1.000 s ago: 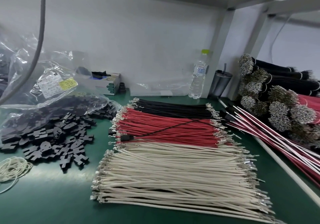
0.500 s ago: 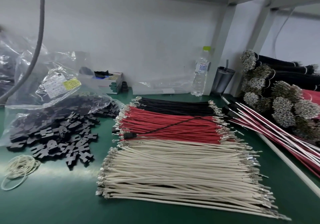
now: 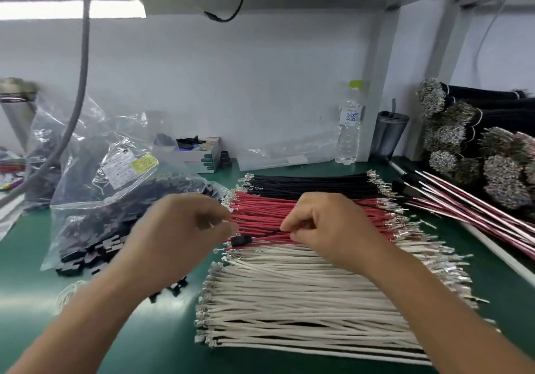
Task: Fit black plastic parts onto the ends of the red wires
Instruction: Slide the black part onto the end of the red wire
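A green bench mat (image 3: 162, 341) is backed by a white wall, with a shelf frame overhead. Three flat rows of cut wires are laid out at centre: black wires (image 3: 312, 185) farthest, red wires (image 3: 260, 214) in the middle, white wires (image 3: 304, 301) nearest, all with metal terminals at both ends. To the left, loose black plastic parts (image 3: 95, 250) are spilled from a clear bag (image 3: 115, 176). A water bottle (image 3: 349, 124) and a dark cup (image 3: 389, 136) stand against the wall; bundled wires (image 3: 477, 153) are stacked at right.

Change noted: half a second ago no hands were in view; both are now over the red row, and the camera has been tilted upward so the shelf underside and a lamp are seen.

The left hand (image 3: 179, 234) is held at the left end of the red wires, fingers curled with thumb and forefinger close together; motion blur prevents telling whether anything is pinched. The right hand (image 3: 330, 226) is closed in a pinch on a wire near the middle of the red row; whether the thin black strand or a red one is gripped cannot be told. One black housing (image 3: 241, 241) is seen lying at the near left edge of the red row, between the two hands, with a red wire running from it.
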